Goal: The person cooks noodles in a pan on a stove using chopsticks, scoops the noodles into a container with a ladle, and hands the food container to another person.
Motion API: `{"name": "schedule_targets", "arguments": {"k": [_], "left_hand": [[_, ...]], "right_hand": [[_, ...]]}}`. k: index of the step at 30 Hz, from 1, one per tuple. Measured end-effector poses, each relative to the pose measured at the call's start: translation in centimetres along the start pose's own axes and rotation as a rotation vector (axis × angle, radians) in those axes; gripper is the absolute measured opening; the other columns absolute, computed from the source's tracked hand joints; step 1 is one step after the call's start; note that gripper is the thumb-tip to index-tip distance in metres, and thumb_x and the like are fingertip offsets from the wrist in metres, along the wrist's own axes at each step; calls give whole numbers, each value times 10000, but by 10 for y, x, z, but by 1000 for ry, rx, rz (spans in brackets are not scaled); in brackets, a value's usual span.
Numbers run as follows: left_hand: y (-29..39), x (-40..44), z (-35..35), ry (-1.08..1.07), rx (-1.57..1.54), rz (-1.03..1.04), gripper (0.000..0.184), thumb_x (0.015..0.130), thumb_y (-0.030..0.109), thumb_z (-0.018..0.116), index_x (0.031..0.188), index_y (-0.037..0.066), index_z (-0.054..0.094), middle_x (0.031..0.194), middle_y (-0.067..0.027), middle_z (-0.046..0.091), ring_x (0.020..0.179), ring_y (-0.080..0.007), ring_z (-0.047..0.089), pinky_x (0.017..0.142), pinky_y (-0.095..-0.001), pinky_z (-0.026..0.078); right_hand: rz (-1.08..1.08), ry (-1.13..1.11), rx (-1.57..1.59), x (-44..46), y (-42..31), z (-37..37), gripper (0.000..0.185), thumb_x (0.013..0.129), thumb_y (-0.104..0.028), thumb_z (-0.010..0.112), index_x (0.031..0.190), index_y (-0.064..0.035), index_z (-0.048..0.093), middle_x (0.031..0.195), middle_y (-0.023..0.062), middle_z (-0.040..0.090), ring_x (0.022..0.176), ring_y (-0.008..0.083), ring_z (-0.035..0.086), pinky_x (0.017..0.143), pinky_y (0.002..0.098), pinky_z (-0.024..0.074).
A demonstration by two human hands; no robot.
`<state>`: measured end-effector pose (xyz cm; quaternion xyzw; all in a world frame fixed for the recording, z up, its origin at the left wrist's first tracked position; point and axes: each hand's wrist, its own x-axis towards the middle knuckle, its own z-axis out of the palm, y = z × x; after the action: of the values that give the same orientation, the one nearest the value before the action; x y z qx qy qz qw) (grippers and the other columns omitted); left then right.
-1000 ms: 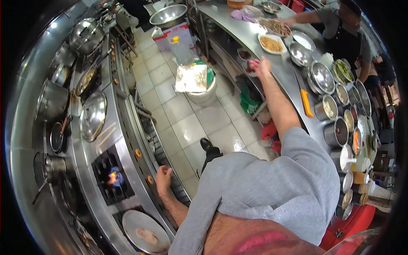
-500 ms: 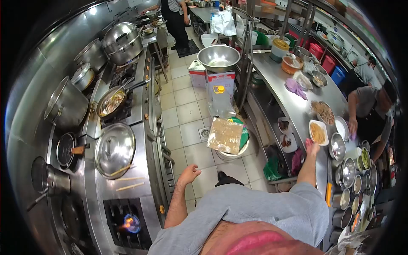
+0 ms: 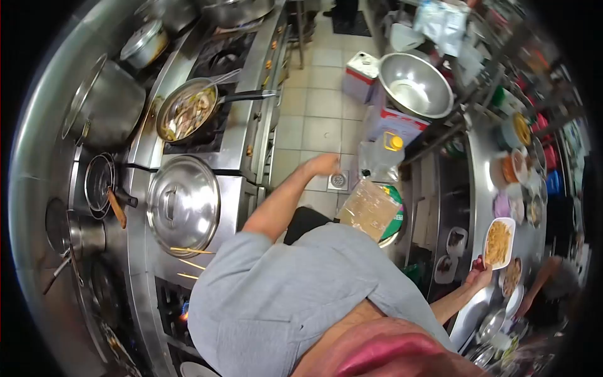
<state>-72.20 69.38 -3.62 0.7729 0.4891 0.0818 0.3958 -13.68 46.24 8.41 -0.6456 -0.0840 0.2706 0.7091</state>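
Note:
My right hand (image 3: pixel 480 277) grips the near edge of a white oval dish (image 3: pixel 487 235) full of yellowish shredded food (image 3: pixel 499 244), held out by the steel counter (image 3: pixel 461 327) on the right. My left hand (image 3: pixel 323 164) hangs over the tiled floor with its fingers curled and blurred by motion; no object shows in it. To its left, on the stove, a frying pan (image 3: pixel 188 110) with mixed pieces of food in it sits over a burner, utensil inside and black handle towards the aisle.
A large lid (image 3: pixel 182 204) and wooden sticks (image 3: pixel 191 263) lie on the cooktop, near a lit burner (image 3: pixel 184 311). A steel bowl (image 3: pixel 416 85), a clear jug with a yellow cap (image 3: pixel 384 157) and a wrapped slab (image 3: pixel 370 210) stand along the aisle. Another person (image 3: pixel 553 283) works across the counter.
My view and body have turned towards the stove. The dish is now in my right hand's grip, off to the side. My left arm has swung forward.

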Motion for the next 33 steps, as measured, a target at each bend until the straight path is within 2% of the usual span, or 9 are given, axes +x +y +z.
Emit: {"name": "schedule_targets", "arguments": {"k": [7,13,16,18,20,24,26,27,33], "left_hand": [[16,137,-180,202,26,156,343,768,180,610,1061,11,554,951,-155,629,899,-304,600,790,-379,471],[-14,224,-287,262,-69,192,307,739,59,494,1032,26,579,996,-152,624,956,-271,587,839,-357,457],[-52,275,-304,255,-123,169,287,759,84,499,1027,25,582,953,-126,629,875,-217,596,787,-334,470],[-90,308,-310,187,-136,34,290,754,115,492,1008,31,605,1000,-157,635,942,-264,606,833,-353,464],[-167,353,-294,190,-273,-99,266,778,155,506,984,27,617,918,-158,649,835,-252,625,758,-352,481],[-294,361,-269,173,-235,-383,357,851,273,428,645,12,558,516,-137,543,454,-218,537,458,-388,433],[-361,350,-245,28,-53,-395,327,825,256,432,633,23,558,514,-132,538,425,-213,513,410,-386,414],[-360,333,-239,153,-384,-619,285,805,224,454,624,32,559,521,-121,541,420,-212,510,390,-381,404],[-415,317,-251,-39,-496,-925,179,786,173,496,832,37,604,663,-111,574,528,-206,551,408,-352,455]], "right_hand": [[86,-528,197,-19,8,236,330,783,-54,509,1085,79,495,873,188,619,693,215,585,557,262,459],[87,-496,193,-57,5,433,327,769,-45,505,1083,49,494,931,158,604,690,228,583,522,267,435],[95,-681,174,-43,15,502,303,783,-68,491,1066,39,507,873,130,605,650,184,564,515,263,430],[77,-664,124,-45,14,557,287,785,-72,476,1048,38,514,840,117,605,628,170,558,505,261,431],[98,-661,105,-28,18,601,278,779,-72,464,1028,39,514,823,117,601,625,172,565,482,261,434],[112,-778,44,3,7,686,250,770,-62,446,992,36,503,720,141,598,481,167,541,444,268,446],[143,-796,21,23,5,732,251,761,-60,441,987,37,491,684,133,593,452,155,533,426,257,455],[149,-833,4,34,4,755,254,760,-63,443,990,33,485,688,132,595,451,153,534,427,256,454],[231,-950,-80,83,14,908,218,779,-65,438,974,23,475,667,116,583,451,142,543,426,258,446]]}}
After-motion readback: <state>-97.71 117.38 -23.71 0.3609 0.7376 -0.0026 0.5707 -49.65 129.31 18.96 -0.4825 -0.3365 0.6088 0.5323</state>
